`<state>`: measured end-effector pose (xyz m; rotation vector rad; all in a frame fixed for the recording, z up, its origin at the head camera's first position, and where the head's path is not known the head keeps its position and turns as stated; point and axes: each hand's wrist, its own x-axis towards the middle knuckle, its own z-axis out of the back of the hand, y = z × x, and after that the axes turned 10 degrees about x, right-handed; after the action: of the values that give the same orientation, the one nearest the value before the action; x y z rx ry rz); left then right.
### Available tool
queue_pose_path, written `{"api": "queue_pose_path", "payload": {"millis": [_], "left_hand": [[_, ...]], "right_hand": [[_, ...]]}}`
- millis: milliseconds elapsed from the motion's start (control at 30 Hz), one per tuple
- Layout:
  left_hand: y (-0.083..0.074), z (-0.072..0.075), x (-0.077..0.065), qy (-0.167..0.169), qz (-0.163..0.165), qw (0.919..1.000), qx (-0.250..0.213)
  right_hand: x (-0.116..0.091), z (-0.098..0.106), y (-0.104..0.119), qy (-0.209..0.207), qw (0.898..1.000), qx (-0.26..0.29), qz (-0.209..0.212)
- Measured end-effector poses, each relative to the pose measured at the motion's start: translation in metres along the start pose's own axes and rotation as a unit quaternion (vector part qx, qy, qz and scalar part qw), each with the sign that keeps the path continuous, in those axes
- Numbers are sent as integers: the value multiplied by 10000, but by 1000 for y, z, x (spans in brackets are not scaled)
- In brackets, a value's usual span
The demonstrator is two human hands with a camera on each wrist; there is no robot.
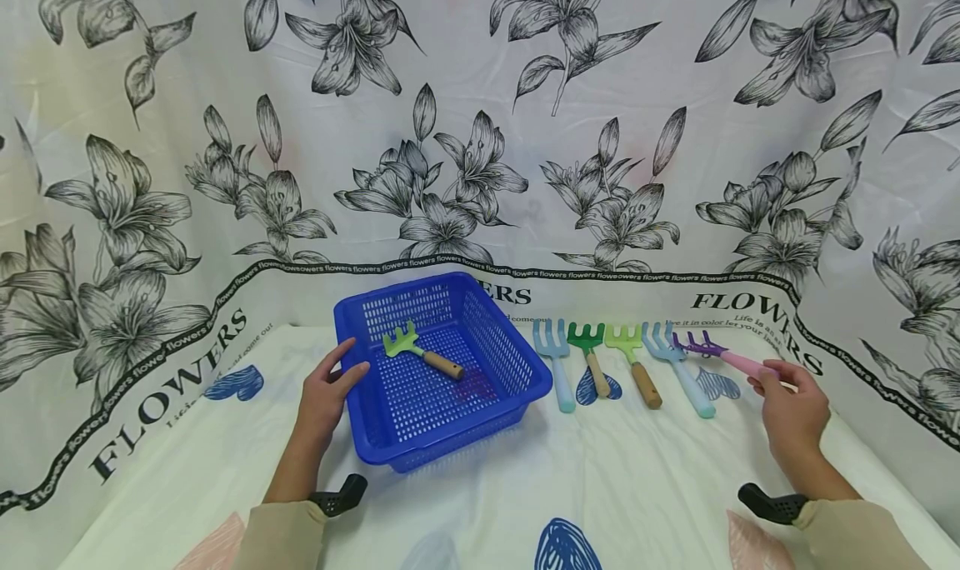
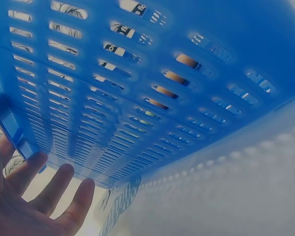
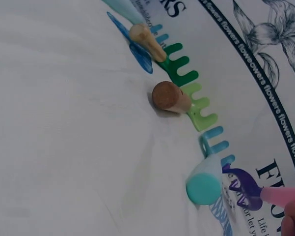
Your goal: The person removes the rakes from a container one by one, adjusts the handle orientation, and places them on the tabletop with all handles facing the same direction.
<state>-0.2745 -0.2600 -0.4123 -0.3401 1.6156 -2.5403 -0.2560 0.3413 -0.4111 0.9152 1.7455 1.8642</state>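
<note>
My right hand (image 1: 797, 409) pinches the pink handle of a small hand rake (image 1: 738, 362) with purple tines. In the right wrist view, the purple tines (image 3: 245, 189) lie beside a light blue rake (image 3: 206, 184). My left hand (image 1: 324, 395) is at the left rim of a blue plastic basket (image 1: 442, 453), with thumb and forefinger touching the rim. In the left wrist view, the other fingers (image 2: 59, 184) extend outside the perforated wall, apart from it. Inside the basket lies a light green hand rake (image 1: 431, 356) with a wooden handle.
Right of the basket several rakes lie in a row: a light blue one (image 1: 558, 366), a dark green one (image 1: 592, 357), a light green one (image 1: 637, 366) and another light blue one (image 1: 686, 378). White flower-printed cloth (image 1: 480, 520) covers the table and hangs behind.
</note>
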Motion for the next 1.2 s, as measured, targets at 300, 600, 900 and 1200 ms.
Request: {"api": "queue_pose_path", "payload": {"millis": [300, 600, 900, 1200], "left_hand": [[0, 0, 1, -13, 4, 10000, 18], [1, 0, 1, -17, 29, 10000, 3], [2, -1, 2, -27, 4, 10000, -28], [2, -1, 3, -62, 23, 10000, -6]], "right_hand": [[3, -2, -7, 49, 9993, -375, -38], [9, 6, -20, 301, 9851, -1693, 68], [13, 10, -30, 698, 9745, -2126, -158], [11, 15, -35, 1074, 9676, -2262, -321]]}}
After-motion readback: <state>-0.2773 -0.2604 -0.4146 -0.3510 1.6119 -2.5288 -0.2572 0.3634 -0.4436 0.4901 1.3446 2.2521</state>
